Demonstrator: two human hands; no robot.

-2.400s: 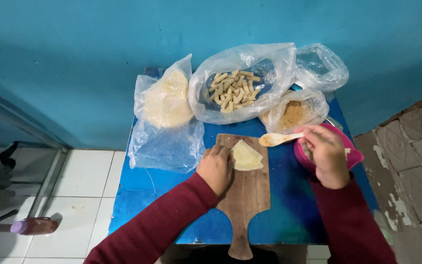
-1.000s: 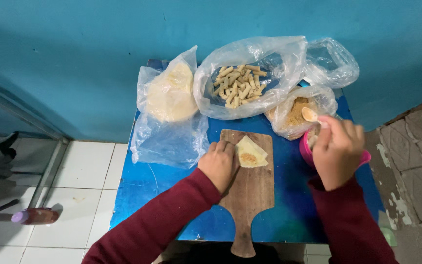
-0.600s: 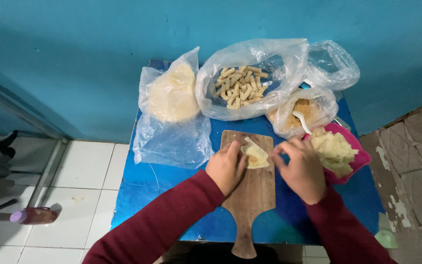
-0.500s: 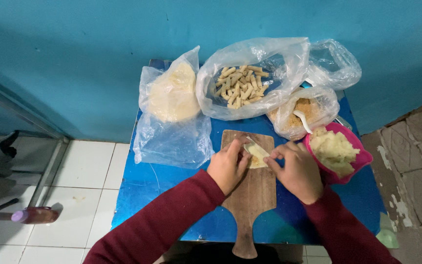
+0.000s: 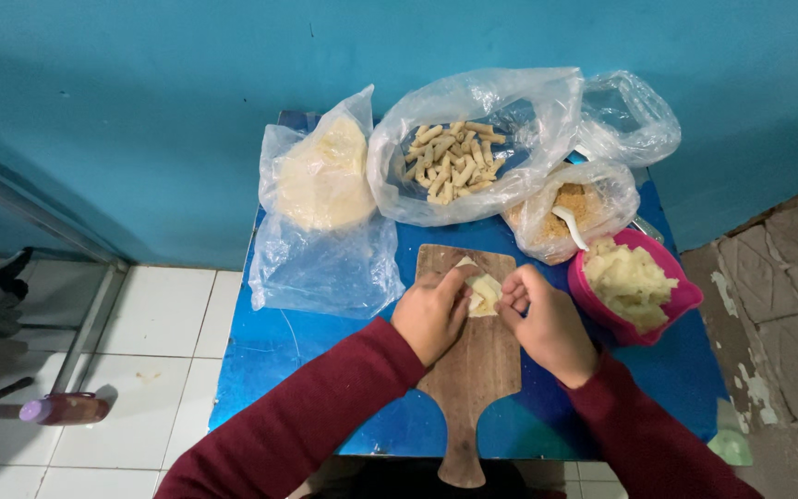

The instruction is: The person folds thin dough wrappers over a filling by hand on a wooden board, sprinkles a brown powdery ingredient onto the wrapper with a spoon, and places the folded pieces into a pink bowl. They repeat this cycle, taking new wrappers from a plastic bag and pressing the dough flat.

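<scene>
Head camera looks down at the left hand (image 5: 431,314) and right hand (image 5: 547,323), whose fingers (image 5: 454,282) pinch a small pale yellow dough wrapper (image 5: 484,293) from both sides. It lies on a brown wooden cutting board (image 5: 468,388) on the blue tabletop (image 5: 270,370). Just right of the fingers sits a pink plastic bowl of mashed filling (image 5: 634,286), and beyond them a clear plastic bag of little rolls (image 5: 454,157).

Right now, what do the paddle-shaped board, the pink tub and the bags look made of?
Brown paddle-shaped cutting board: looks like unfinished wood, with visible grain and a matte, worn surface. Pink tub of pale mash: probably plastic, with a smooth, uniform colour and a thin rim. Clear bag of breaded sticks: thin plastic film, crinkled, glossy and see-through. Blue tabletop: a shiny, reflective coating; the base material is unclear.
</scene>
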